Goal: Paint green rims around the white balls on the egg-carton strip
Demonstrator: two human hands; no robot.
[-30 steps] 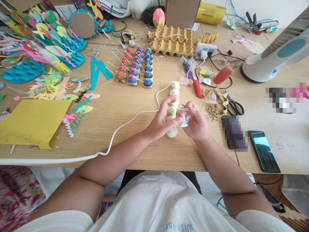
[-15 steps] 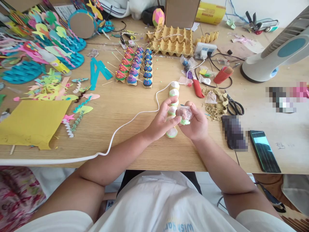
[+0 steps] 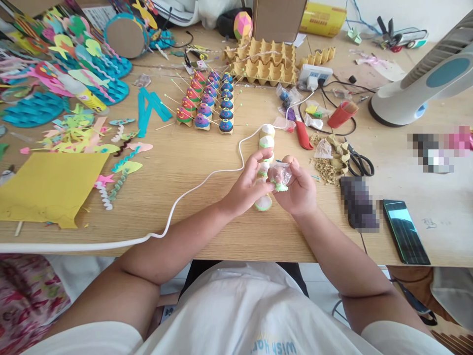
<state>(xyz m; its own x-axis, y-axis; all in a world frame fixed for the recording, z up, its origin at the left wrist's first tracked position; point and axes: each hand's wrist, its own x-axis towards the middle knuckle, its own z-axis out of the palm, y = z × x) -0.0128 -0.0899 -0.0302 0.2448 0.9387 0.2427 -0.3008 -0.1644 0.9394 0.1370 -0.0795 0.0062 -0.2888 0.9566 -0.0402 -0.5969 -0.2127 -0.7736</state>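
My right hand [image 3: 299,190] is closed round a small clear plastic bag [image 3: 281,173], with pale green clay [image 3: 281,187] showing at its lower edge. My left hand [image 3: 246,185] is beside it with thumb and fingers apart, the thumb tip touching the green clay. Under and behind both hands runs an upright row of egg-carton cups [image 3: 263,202], topped in white and edged in light green. My hands hide part of this row. Farther back stand finished rows of cups in red [image 3: 184,116], purple [image 3: 202,121] and blue [image 3: 226,126], with pins sticking out.
A white cable [image 3: 199,185] crosses the table on my left. Scissors [image 3: 359,158], plastic scraps and a phone [image 3: 405,230] lie on the right, near a grey-white fan [image 3: 410,93]. Paper cutouts [image 3: 74,135] and a yellow sheet [image 3: 51,187] cover the left side. Egg cartons [image 3: 264,64] lie behind.
The plastic bag and green clay have shifted slightly left and turned a little in my right hand. My left hand has stayed almost in place.
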